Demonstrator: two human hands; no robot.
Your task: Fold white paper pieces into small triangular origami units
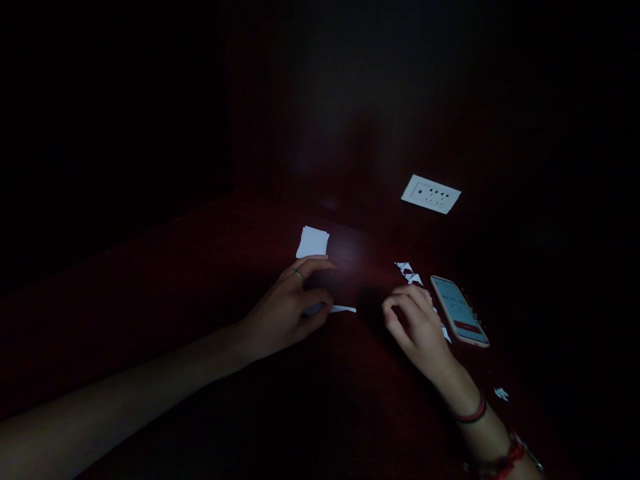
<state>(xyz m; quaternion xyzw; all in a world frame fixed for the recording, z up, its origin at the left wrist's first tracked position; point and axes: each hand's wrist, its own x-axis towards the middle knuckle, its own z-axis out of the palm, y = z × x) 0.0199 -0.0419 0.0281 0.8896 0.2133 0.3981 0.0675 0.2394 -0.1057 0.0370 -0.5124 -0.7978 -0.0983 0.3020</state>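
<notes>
My left hand (287, 300) is pinching a narrow folded piece of white paper (344, 309) between thumb and fingers, with the index finger stretched out above it. Most of that paper is hidden behind the fingers. Just beyond the fingertips lies a small stack of white paper squares (313, 243). To the right, my right hand (415, 327) hovers with thumb and index finger curled together; whether anything tiny is between them I cannot make out. Several small folded paper pieces (412, 278) lie in a row behind and beside it, partly covered by the hand.
A phone (459, 311) with a lit screen lies right of the folded pieces. Crumpled paper scraps (501, 394) rest farther right. A white socket panel (431, 194) sits on the back wall. The dark red table (200, 267) is dimly lit, and its surroundings are black.
</notes>
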